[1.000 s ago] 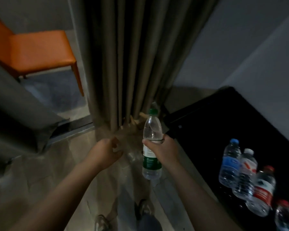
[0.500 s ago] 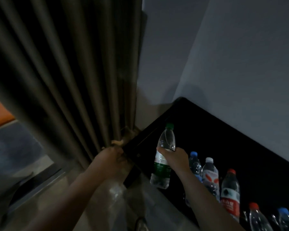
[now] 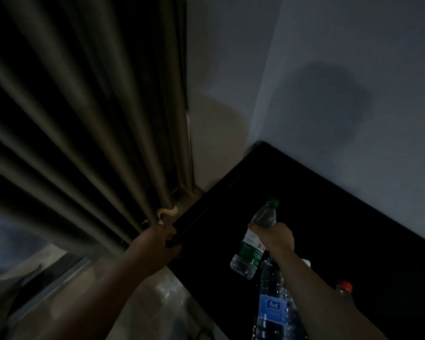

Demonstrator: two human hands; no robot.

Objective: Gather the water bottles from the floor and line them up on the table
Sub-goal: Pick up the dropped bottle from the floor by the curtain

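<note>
My right hand (image 3: 275,238) grips a clear water bottle with a green cap and green label (image 3: 252,251), held tilted above the black table (image 3: 329,217). A blue-label bottle (image 3: 271,307) stands on the table just below my right forearm. Behind the forearm a red-capped bottle (image 3: 344,289) shows only its top. My left hand (image 3: 157,244) rests on the table's near left corner with its fingers curled over the edge.
A dark pleated curtain (image 3: 84,123) hangs at the left, reaching down beside the table corner. Grey walls (image 3: 341,82) meet behind the table. Pale floor (image 3: 142,312) lies below my arms.
The view has swung up and right, away from the orange chair. My right hand carried the green-cap bottle over the table. My left hand reached the table corner and took hold of it.
</note>
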